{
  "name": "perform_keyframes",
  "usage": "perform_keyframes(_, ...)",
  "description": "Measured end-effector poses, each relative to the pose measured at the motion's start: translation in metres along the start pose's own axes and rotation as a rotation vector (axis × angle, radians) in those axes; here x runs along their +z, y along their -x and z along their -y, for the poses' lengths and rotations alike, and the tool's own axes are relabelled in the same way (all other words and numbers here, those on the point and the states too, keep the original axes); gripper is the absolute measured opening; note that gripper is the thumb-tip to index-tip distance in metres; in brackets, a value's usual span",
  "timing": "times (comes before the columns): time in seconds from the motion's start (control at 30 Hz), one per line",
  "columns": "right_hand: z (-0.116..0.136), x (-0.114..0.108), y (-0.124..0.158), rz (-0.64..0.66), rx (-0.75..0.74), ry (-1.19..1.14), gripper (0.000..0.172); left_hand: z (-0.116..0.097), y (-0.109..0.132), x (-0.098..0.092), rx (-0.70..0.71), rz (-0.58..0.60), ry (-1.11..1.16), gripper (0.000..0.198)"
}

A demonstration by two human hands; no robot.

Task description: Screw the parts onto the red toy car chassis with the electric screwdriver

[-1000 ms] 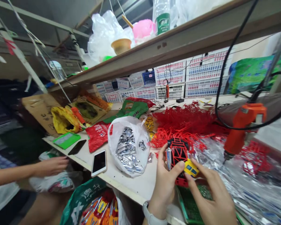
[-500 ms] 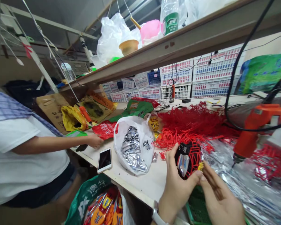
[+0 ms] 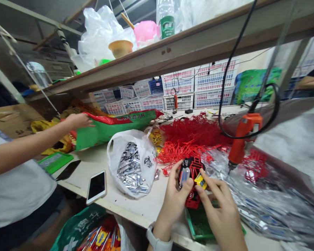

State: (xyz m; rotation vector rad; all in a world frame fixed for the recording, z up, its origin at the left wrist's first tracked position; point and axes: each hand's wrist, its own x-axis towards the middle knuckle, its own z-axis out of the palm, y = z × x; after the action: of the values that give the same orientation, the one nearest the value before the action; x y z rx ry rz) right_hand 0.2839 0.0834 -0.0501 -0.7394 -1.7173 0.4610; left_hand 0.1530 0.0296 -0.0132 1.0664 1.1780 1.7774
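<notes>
Head view: a red-and-black toy frame (image 3: 194, 172) is held above the front of the worktop (image 3: 157, 199), partly over a green basket (image 3: 189, 223). It is gripped along one side by the left hand (image 3: 172, 195), with the thumb bent across it and the fingers wrapped behind. A small yellow piece (image 3: 201, 181) is pinched against the frame by the right hand (image 3: 219, 202), the grip closed to the width of the piece; the remaining fingers are partly hidden. Half a second ago the yellow piece was seen nearly edge-on; now more of its face has been turned to view, and the frame has been tilted. The green-and-red bag (image 3: 112, 129), previously lying low, has been raised at its near end by a co-worker's hand (image 3: 78, 121), which was seen lower, beside the phones. The white plastic bag (image 3: 151, 174) and white phone (image 3: 96, 186) have been left in place on the worktop.
</notes>
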Motion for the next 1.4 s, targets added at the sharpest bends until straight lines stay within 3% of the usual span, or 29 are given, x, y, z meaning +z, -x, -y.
perform_keyframes(0.2,0.016,-0.005,-0.007,-0.141,-0.148,0.139,0.036,0.003,-0.004,-0.002,-0.094,-0.004,0.112,0.067)
perform_keyframes(0.53,0.01,-0.023,-0.008,-0.046,-0.204,0.127,0.028,-0.01,-0.002,0.007,-0.207,-0.018,0.241,0.071)
perform_keyframes(0.8,0.014,-0.022,-0.008,0.0,-0.18,0.117,0.027,-0.004,0.0,0.002,-0.108,-0.022,-0.011,0.065)
perform_keyframes(0.97,0.013,-0.025,-0.006,0.035,-0.162,0.128,0.02,-0.007,0.002,0.0,0.0,0.054,-0.182,0.087)
perform_keyframes(1.13,0.01,-0.016,-0.002,0.078,-0.162,0.131,0.03,0.001,0.006,-0.001,-0.037,-0.037,-0.126,0.071)
perform_keyframes(1.27,0.005,-0.008,0.002,0.182,-0.163,0.05,0.038,0.006,0.011,-0.013,-0.052,-0.119,-0.033,0.073)
perform_keyframes(1.33,0.0,-0.011,-0.001,0.184,-0.081,-0.022,0.037,0.007,0.016,-0.023,-0.071,-0.189,0.024,0.08)
perform_keyframes(1.4,-0.007,-0.02,-0.013,0.051,0.101,-0.096,0.037,0.009,0.023,-0.034,-0.125,-0.294,0.096,0.087)
